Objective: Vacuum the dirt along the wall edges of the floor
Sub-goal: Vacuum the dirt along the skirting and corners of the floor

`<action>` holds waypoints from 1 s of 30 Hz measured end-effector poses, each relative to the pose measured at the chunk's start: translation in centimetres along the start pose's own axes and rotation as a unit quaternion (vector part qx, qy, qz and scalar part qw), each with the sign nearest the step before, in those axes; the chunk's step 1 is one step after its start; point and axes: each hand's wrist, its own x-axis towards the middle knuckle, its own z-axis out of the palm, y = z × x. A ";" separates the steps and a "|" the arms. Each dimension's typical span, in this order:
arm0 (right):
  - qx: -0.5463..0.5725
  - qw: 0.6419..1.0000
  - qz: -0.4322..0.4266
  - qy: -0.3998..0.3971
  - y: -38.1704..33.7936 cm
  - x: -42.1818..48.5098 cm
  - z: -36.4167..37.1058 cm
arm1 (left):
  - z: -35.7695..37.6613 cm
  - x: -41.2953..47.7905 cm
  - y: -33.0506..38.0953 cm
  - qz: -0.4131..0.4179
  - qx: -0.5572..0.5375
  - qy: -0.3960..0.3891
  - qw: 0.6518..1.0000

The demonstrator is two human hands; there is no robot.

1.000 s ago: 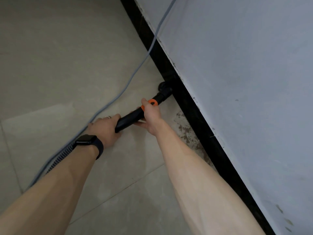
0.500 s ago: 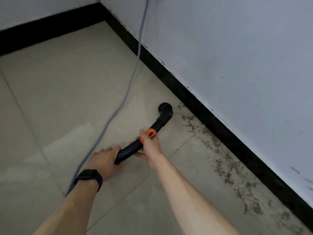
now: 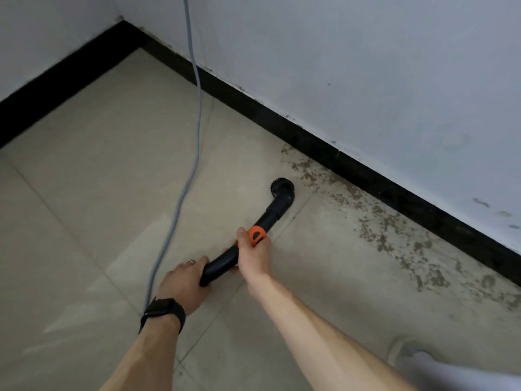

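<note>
Wand (image 3: 271,218) backed off skirting (image 3: 394,193); left hand (image 3: 183,283) probably grips.

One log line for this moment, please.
left hand grips black plastic vacuum tube | right hand grips tube at orange collar | round brush nozzle beside brown dirt
</note>
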 end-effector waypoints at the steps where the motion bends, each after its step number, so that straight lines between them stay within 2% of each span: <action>1: -0.007 1.000 -0.006 0.004 -0.3 0.2 -0.2 | 0.0 0.1 0.3 -0.001 -0.004 0.002 1.000; 12: -0.046 0.998 -0.023 0.028 -5.5 2.2 -2.4 | -0.4 2.8 4.7 -0.029 -0.078 -0.002 0.997; 24: -0.060 0.998 -0.017 -0.004 -7.2 3.9 -1.6 | -0.1 5.0 4.3 -0.029 -0.087 0.014 0.996; 26: -0.059 0.998 -0.019 -0.005 -7.3 4.3 -1.4 | -0.2 5.3 4.4 -0.023 -0.085 0.026 0.996; 30: -0.039 0.999 -0.029 0.010 -7.7 5.4 -1.5 | -0.1 5.6 4.8 0.012 -0.064 0.098 0.993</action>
